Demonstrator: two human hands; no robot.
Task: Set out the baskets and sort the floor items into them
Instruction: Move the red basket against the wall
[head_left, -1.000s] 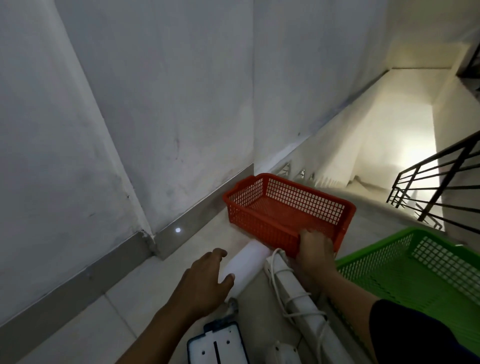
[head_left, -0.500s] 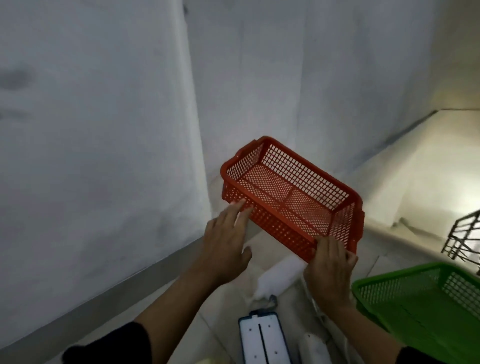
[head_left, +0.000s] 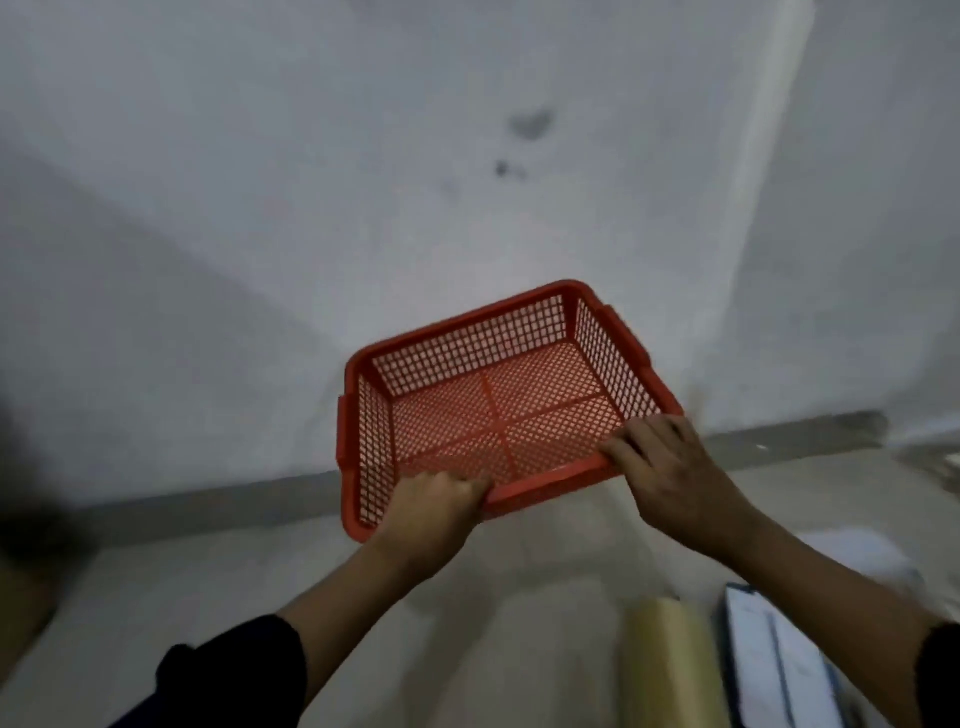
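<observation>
An empty red mesh basket (head_left: 498, 400) hangs in the air in front of a white wall, tilted so its open top faces me. My left hand (head_left: 431, 506) grips the near rim at the basket's left corner. Fingers of my right hand (head_left: 660, 457) curl over the same near rim at the right corner. On the floor at the lower right lie a yellowish roll (head_left: 670, 665) and a white flat box with a blue edge (head_left: 774, 660). The frame is blurred.
A grey skirting strip (head_left: 208, 504) runs along the foot of the wall, with pale floor tiles (head_left: 260, 582) below it. A white item (head_left: 852, 551) lies blurred at the right. Something brown (head_left: 21, 597) shows at the left edge.
The basket has been lifted off the floor and swung left to face the wall. My left hand has closed on its near rim. The green basket and stairs have left view.
</observation>
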